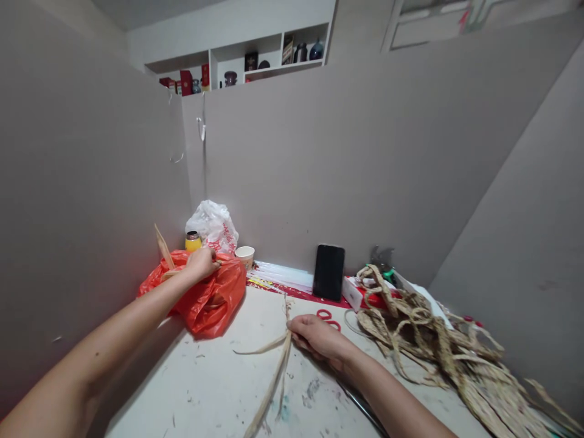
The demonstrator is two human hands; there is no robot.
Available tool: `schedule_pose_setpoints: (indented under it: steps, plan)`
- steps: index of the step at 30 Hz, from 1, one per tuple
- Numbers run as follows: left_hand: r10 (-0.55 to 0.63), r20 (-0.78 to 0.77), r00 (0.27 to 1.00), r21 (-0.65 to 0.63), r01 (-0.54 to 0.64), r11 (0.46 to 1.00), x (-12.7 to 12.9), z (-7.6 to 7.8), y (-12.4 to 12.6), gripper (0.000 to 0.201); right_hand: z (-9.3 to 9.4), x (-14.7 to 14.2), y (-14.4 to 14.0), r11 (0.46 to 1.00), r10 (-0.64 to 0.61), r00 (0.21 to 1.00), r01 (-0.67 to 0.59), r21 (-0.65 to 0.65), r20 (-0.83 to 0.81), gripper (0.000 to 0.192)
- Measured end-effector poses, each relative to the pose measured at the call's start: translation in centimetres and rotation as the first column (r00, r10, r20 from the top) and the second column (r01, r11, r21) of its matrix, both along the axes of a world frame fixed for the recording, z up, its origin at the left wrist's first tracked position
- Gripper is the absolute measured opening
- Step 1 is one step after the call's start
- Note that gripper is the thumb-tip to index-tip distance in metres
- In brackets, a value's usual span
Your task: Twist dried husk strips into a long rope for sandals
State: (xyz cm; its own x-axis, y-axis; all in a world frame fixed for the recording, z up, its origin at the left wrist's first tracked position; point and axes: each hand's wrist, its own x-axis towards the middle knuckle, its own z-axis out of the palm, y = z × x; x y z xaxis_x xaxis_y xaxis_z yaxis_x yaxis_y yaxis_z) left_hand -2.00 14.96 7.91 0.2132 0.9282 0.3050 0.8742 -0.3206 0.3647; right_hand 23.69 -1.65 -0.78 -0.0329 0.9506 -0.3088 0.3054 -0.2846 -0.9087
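Note:
My left hand [201, 263] reaches into the top of a red plastic bag [207, 301] at the left wall, its fingers closed around a dried straw leaf [163, 248] that sticks up out of the bag. On the white table [214, 389], my right hand [317, 336] pinches a thin bundle of dried straw strands [274, 380]. These strands trail toward me across the tabletop. Red-handled scissors [328, 317] lie just beyond my right hand.
A heap of braided straw [433, 340] covers the right side of the table. A black phone [328, 272] leans on the back wall. A paper cup [245, 255], a yellow jar [193, 241] and a white plastic bag [213, 225] sit in the corner. Partition walls close in on three sides.

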Motion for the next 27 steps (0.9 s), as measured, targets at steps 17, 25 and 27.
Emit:
schedule_pose_setpoints:
  steps: [17, 25, 27]
  plan:
    - [-0.313, 0.79, 0.528, -0.078, 0.592, 0.802, -0.1, 3.6, -10.1, 0.03, 0.3, -0.1, -0.2, 0.999, 0.028, 0.995, -0.032, 0.042, 0.097, 0.027]
    - [-0.155, 0.909, 0.386, -0.262, 0.821, 0.507, 1.6, 1.1, -14.2, 0.024, -0.5, -0.2, 0.2, 0.992, 0.006, 0.964, -0.039, 0.119, 0.267, 0.03]
    - [-0.11, 0.917, 0.384, -0.294, 0.835, 0.465, 2.1, 0.2, -14.8, 0.023, -0.4, -0.4, 0.3, 0.988, -0.009, 0.942, -0.044, 0.149, 0.335, 0.03]
